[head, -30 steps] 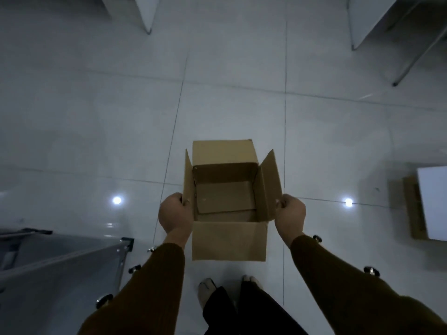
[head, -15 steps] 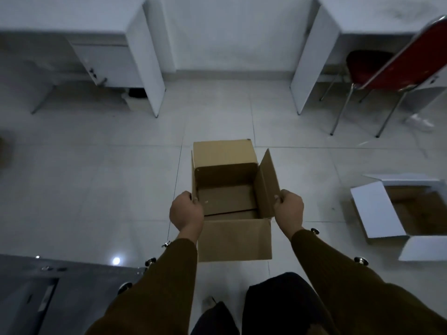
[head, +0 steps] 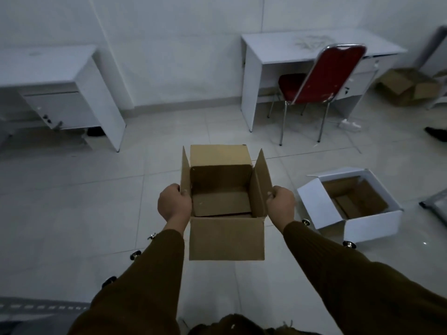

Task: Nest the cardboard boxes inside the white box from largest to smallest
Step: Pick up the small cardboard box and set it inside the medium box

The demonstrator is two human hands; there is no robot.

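Observation:
I hold a brown cardboard box (head: 226, 239) in front of me above the tiled floor, its four flaps open and its inside empty. My left hand (head: 173, 204) grips its left flap and wall. My right hand (head: 281, 204) grips its right flap. The white box (head: 373, 224) sits open on the floor to the right, flaps spread, brown inside, with a smaller cardboard piece lying at its bottom. It is apart from the held box.
Two white desks stand against the far wall, one left (head: 60, 88), one right (head: 314, 52) with a red chair (head: 321, 78) at it. More open cardboard boxes (head: 408, 87) lie at the far right. A grey surface (head: 36, 308) is at lower left.
My view has tilted up from the floor to the room, bringing the desks, chair and whole white box into sight. Both hands keep the same grip on the cardboard box.

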